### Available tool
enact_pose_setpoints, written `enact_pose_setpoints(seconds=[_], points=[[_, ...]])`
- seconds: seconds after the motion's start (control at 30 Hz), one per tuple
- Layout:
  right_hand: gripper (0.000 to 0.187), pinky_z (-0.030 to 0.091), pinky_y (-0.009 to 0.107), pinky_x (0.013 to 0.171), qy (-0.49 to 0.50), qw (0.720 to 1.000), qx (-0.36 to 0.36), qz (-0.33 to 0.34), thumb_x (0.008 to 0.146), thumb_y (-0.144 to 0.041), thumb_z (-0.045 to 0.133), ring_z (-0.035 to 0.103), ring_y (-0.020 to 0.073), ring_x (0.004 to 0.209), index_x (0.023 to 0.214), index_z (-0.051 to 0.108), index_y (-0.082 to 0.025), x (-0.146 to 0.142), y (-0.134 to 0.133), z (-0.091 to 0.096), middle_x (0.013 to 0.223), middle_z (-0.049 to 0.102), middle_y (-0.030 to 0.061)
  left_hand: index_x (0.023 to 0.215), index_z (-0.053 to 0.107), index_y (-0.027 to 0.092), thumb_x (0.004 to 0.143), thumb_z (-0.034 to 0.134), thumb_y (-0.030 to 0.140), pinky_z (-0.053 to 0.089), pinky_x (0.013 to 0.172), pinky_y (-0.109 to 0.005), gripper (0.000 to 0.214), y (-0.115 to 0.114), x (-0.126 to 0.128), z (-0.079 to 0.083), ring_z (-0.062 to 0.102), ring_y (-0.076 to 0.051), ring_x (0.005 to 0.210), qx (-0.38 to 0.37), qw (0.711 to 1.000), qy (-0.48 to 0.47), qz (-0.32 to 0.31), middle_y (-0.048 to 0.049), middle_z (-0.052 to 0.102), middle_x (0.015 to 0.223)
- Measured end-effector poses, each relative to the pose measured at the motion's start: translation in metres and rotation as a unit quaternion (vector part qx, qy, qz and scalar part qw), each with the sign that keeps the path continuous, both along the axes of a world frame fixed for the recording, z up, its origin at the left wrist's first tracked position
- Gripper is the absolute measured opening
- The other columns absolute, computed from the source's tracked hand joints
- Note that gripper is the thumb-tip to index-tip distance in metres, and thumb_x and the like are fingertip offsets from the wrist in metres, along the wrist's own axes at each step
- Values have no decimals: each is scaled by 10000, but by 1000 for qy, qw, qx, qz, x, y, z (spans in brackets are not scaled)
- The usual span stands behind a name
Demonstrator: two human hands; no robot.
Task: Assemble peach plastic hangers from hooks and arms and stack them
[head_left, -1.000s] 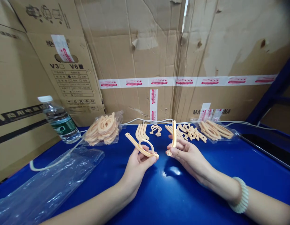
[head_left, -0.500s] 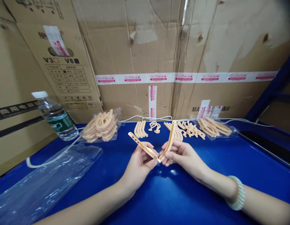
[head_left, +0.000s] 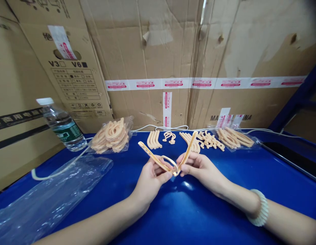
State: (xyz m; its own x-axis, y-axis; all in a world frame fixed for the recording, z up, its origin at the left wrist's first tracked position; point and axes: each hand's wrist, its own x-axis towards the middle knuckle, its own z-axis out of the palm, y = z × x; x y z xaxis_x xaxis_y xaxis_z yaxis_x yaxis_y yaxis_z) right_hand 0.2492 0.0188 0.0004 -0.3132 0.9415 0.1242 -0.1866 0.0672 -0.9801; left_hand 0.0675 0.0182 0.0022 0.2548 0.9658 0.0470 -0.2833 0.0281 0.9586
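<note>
Where hands [head_left: 149,180] grip, tan pcs [head_left: 148,151] curve.

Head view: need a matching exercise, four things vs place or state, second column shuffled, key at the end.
Column 1
1. Left hand
2. Bracelet
3. Bottle
4. Loose clear plastic

Column 2
A. White cap, green label
B. Around the right wrist
C. Flat on the blue table, at the picture's lower left
D. Holding a tan slotted strip

Pairs: 1-D, 2-B, 3-A, 4-C
</note>
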Motion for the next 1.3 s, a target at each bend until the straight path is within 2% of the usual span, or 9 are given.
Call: enact_pose_setpoints(seconds=[0.27, 0.6, 0.8, 1.03, 1.3], points=[[242, 525, 234, 684, -8, 999, 17, -38, 696, -324, 821, 657, 114, 671, 823, 680, -175, -7, -8, 2, 748, 732, 10, 788, 483, 176, 587, 807, 128, 521, 692, -238, 384, -1, 1, 0, 672, -144, 702, -16, 1000, -15, 16, -8, 702, 738], [248, 539, 229, 653, -36, 993, 43, -106, 663, -341, 831, 675, 133, 651, 791, 689, -184, -14, -13, 0, 707, 735, 11, 761, 489, 176, 560, 748, 43, 533, 652, -245, 354, -4, 6, -4, 696, -161, 660, -25, 996, -45, 77, 0, 717, 677], [296, 568, 275, 678, -54, 986, 77, -139, 625, -380, 844, 705, 182, 711, 776, 684, -183, -20, -14, 5, 757, 755, 44, 728, 500, 170, 554, 725, 1, 534, 660, -243, 330, -4, 8, -5, 696, -165, 679, -15, 994, -46, 100, 11, 699, 652], [292, 571, 280, 673, -80, 981, 106, -140, 653, -409, 817, 710, 188, 706, 776, 685, -179, -21, -14, 6, 741, 752, 50, 731, 502, 172, 571, 686, -41, 547, 699, -259, 324, -6, 9, -7, 706, -170, 700, -1, 993, -41, 109, 16, 696, 673], [354, 556, 307, 664, -93, 979, 82, -159, 617, -435, 831, 683, 184, 654, 778, 664, -167, -20, -11, -2, 729, 734, 55, 768, 529, 168, 573, 702, -8, 551, 678, -246, 314, -9, 10, -6, 697, -164, 686, 12, 994, -21, 111, 25, 682, 666]])
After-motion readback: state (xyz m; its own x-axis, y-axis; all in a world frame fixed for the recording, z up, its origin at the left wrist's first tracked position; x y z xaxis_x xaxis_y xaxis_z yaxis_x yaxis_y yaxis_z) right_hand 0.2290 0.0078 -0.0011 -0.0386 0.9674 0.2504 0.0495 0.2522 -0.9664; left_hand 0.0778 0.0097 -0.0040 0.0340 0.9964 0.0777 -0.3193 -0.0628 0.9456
